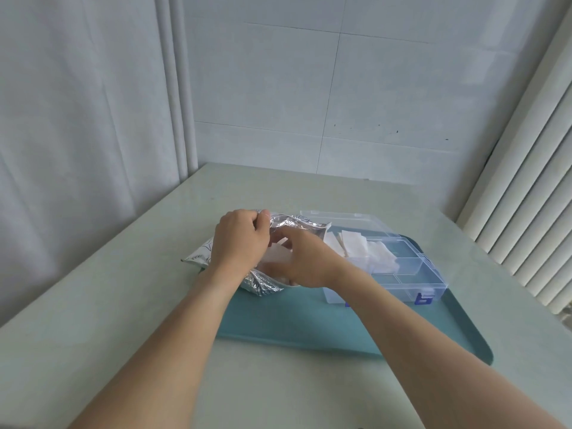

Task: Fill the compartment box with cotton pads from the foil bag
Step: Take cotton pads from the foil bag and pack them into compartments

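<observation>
On the teal mat point(297, 323), left of centre, the foil bag point(269, 283) lies with its mouth open toward the camera, silver lining exposed. Its printed outer face shows at the left end, which overhangs the mat onto the table point(93, 305). The left hand point(240, 239) grips the upper edge of the bag mouth, fingers curled and thumb pinching the foil, holding the opening up. The right hand point(305, 261) reaches into the bag mouth from the right; its fingers are curled around a white pad point(277, 257) that shows between the two hands. The fingertips are partly hidden behind the left hand and the foil, so the exact grip cannot be told.

Just right of the bag, touching or nearly touching it, the clear box point(411, 274) sits on the mat with its lid point(349, 224) folded back on the far side. The far compartments hold loose white pads point(356, 243), stacked unevenly and tilted. The near compartments on the right side appear bare; the near-left ones are hidden by the right forearm. A blue latch point(423, 299) sits on the near wall of the box.

The mat rests on the pale green table, its right corner rounded. Behind the table stands a tiled wall point(340, 88). A white curtain point(77, 103) hangs at the left, and vertical blinds point(532, 181) at the right.
</observation>
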`<action>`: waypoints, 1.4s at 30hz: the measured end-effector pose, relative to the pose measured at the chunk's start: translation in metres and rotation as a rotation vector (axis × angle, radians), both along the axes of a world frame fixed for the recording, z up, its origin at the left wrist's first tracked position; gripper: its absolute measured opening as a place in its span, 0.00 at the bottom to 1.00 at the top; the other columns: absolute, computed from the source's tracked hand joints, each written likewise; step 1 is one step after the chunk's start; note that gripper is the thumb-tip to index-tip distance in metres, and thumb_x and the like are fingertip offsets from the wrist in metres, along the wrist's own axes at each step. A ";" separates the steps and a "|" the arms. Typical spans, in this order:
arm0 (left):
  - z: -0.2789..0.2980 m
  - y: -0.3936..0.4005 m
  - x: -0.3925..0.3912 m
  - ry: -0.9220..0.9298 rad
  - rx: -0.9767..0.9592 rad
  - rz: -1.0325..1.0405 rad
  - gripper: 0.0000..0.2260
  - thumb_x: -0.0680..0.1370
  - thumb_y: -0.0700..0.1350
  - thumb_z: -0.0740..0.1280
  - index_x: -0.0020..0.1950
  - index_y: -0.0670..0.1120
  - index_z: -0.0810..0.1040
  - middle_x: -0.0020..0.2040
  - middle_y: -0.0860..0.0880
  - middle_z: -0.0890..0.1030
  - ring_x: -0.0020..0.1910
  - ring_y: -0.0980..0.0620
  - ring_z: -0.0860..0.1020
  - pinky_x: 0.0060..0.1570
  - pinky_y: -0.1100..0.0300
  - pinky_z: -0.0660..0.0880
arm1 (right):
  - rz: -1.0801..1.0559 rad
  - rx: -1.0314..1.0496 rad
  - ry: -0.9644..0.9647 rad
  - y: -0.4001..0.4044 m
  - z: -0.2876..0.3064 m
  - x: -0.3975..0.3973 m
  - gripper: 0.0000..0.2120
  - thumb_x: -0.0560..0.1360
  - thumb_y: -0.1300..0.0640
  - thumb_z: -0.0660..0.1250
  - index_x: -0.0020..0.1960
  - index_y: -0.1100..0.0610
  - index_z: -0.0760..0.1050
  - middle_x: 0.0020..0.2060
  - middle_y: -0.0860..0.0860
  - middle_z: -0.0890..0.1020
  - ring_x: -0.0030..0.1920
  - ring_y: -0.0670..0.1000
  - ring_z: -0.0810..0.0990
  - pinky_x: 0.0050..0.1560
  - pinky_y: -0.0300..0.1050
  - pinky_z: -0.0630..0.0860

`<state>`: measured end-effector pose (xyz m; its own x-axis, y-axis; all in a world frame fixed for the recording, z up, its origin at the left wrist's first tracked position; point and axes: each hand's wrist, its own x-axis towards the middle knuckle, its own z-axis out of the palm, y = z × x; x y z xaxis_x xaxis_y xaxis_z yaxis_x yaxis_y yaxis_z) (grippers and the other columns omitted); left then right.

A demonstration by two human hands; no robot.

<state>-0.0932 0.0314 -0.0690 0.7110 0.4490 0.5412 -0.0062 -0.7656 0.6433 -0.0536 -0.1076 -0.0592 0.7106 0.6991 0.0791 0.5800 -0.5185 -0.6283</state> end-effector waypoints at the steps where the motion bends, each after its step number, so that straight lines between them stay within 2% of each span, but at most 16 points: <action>1: 0.000 0.000 0.000 0.004 -0.010 0.003 0.23 0.82 0.46 0.62 0.29 0.37 0.69 0.26 0.39 0.71 0.32 0.37 0.69 0.35 0.48 0.69 | 0.015 -0.028 -0.016 0.001 -0.001 0.000 0.22 0.72 0.51 0.77 0.62 0.54 0.75 0.43 0.44 0.78 0.35 0.40 0.74 0.36 0.37 0.69; 4: -0.002 0.000 0.001 -0.002 -0.014 0.001 0.23 0.81 0.46 0.62 0.29 0.37 0.69 0.26 0.39 0.71 0.32 0.36 0.71 0.35 0.48 0.70 | 0.008 -0.045 -0.051 0.001 -0.001 -0.001 0.19 0.72 0.52 0.76 0.60 0.54 0.75 0.38 0.41 0.74 0.36 0.42 0.73 0.34 0.34 0.66; 8: -0.001 -0.001 0.000 -0.017 0.043 -0.012 0.24 0.82 0.46 0.62 0.26 0.43 0.62 0.23 0.44 0.64 0.30 0.39 0.65 0.32 0.50 0.64 | -0.068 -0.007 -0.059 -0.004 0.006 -0.002 0.14 0.70 0.53 0.78 0.51 0.53 0.79 0.36 0.45 0.75 0.35 0.45 0.73 0.30 0.33 0.67; 11: 0.001 -0.004 -0.003 -0.040 0.074 -0.005 0.23 0.81 0.46 0.63 0.26 0.45 0.62 0.23 0.50 0.64 0.33 0.40 0.65 0.34 0.52 0.65 | -0.169 0.111 -0.052 -0.022 0.016 0.001 0.10 0.69 0.55 0.77 0.46 0.56 0.80 0.35 0.50 0.79 0.33 0.48 0.75 0.33 0.41 0.72; 14: 0.006 -0.010 -0.007 -0.244 0.124 -0.001 0.13 0.78 0.50 0.64 0.38 0.44 0.80 0.38 0.50 0.78 0.46 0.44 0.74 0.49 0.53 0.73 | -0.162 0.232 0.058 -0.053 0.026 0.003 0.08 0.70 0.59 0.77 0.47 0.57 0.81 0.37 0.56 0.85 0.33 0.51 0.84 0.36 0.46 0.80; 17: 0.016 -0.026 -0.017 -0.535 0.172 -0.131 0.09 0.76 0.44 0.64 0.47 0.39 0.80 0.45 0.47 0.80 0.47 0.48 0.74 0.50 0.63 0.70 | -0.138 0.385 0.184 -0.081 0.027 0.002 0.09 0.70 0.65 0.78 0.48 0.62 0.80 0.39 0.56 0.85 0.35 0.56 0.86 0.39 0.54 0.85; 19: 0.020 -0.045 -0.025 -0.591 0.173 -0.257 0.08 0.77 0.42 0.65 0.48 0.38 0.79 0.46 0.46 0.78 0.45 0.50 0.73 0.49 0.65 0.68 | -0.113 0.496 0.247 -0.093 0.024 0.000 0.12 0.69 0.67 0.78 0.51 0.64 0.80 0.41 0.55 0.85 0.38 0.58 0.86 0.39 0.54 0.85; 23: 0.009 -0.078 -0.029 -0.336 0.109 -0.475 0.17 0.79 0.47 0.66 0.65 0.40 0.74 0.59 0.48 0.73 0.54 0.51 0.75 0.57 0.66 0.71 | -0.126 0.536 0.192 -0.106 0.014 -0.006 0.26 0.66 0.63 0.80 0.61 0.57 0.75 0.36 0.58 0.84 0.32 0.56 0.85 0.34 0.44 0.81; 25: 0.002 -0.084 -0.028 -0.114 0.058 -0.544 0.20 0.81 0.51 0.65 0.71 0.45 0.71 0.62 0.53 0.72 0.58 0.58 0.74 0.59 0.73 0.67 | -0.144 0.498 0.152 -0.112 0.010 -0.006 0.30 0.62 0.56 0.82 0.60 0.54 0.75 0.33 0.59 0.84 0.28 0.57 0.83 0.35 0.45 0.80; 27: -0.002 -0.084 -0.026 0.062 0.009 -0.584 0.15 0.82 0.52 0.64 0.67 0.50 0.74 0.55 0.58 0.76 0.48 0.64 0.75 0.50 0.75 0.68 | -0.156 0.452 0.130 -0.116 0.007 -0.004 0.27 0.60 0.53 0.83 0.55 0.54 0.75 0.33 0.60 0.84 0.27 0.58 0.83 0.36 0.47 0.79; 28: -0.003 -0.085 -0.026 0.096 -0.006 -0.593 0.07 0.82 0.51 0.63 0.59 0.53 0.78 0.46 0.60 0.78 0.38 0.63 0.75 0.42 0.70 0.70 | -0.165 0.452 0.131 -0.117 0.007 -0.003 0.25 0.61 0.55 0.83 0.52 0.55 0.75 0.33 0.59 0.85 0.28 0.57 0.83 0.35 0.46 0.78; 30: -0.003 -0.085 -0.027 0.062 -0.057 -0.601 0.11 0.83 0.47 0.63 0.41 0.52 0.75 0.28 0.59 0.72 0.25 0.60 0.69 0.30 0.65 0.63 | -0.165 0.493 0.155 -0.119 0.006 -0.002 0.19 0.64 0.62 0.82 0.47 0.60 0.75 0.36 0.57 0.86 0.32 0.58 0.85 0.35 0.46 0.81; 32: -0.002 -0.086 -0.027 0.047 -0.149 -0.612 0.12 0.83 0.42 0.63 0.41 0.43 0.78 0.24 0.60 0.72 0.23 0.63 0.70 0.27 0.71 0.61 | -0.154 0.581 0.179 -0.121 0.005 -0.002 0.12 0.68 0.66 0.79 0.45 0.65 0.76 0.40 0.59 0.87 0.37 0.59 0.86 0.36 0.49 0.83; 35: 0.002 -0.086 -0.027 0.023 -0.258 -0.634 0.09 0.83 0.41 0.65 0.46 0.42 0.82 0.32 0.57 0.83 0.29 0.62 0.78 0.33 0.66 0.72 | -0.185 0.654 0.140 -0.124 0.006 0.000 0.04 0.73 0.65 0.75 0.44 0.66 0.81 0.40 0.60 0.86 0.37 0.55 0.85 0.35 0.46 0.82; 38: 0.002 -0.084 -0.024 0.060 -0.487 -0.697 0.08 0.83 0.41 0.64 0.52 0.39 0.82 0.43 0.43 0.87 0.41 0.46 0.86 0.50 0.50 0.82 | -0.200 0.677 0.104 -0.124 0.007 0.001 0.02 0.74 0.64 0.74 0.45 0.63 0.84 0.39 0.57 0.86 0.35 0.51 0.83 0.35 0.42 0.80; 42: 0.001 -0.085 -0.020 0.081 -0.674 -0.705 0.08 0.83 0.38 0.62 0.54 0.41 0.81 0.46 0.41 0.86 0.43 0.39 0.86 0.50 0.46 0.82 | -0.228 0.728 0.136 -0.126 0.008 0.001 0.04 0.73 0.65 0.74 0.47 0.62 0.82 0.37 0.53 0.87 0.33 0.51 0.83 0.35 0.42 0.80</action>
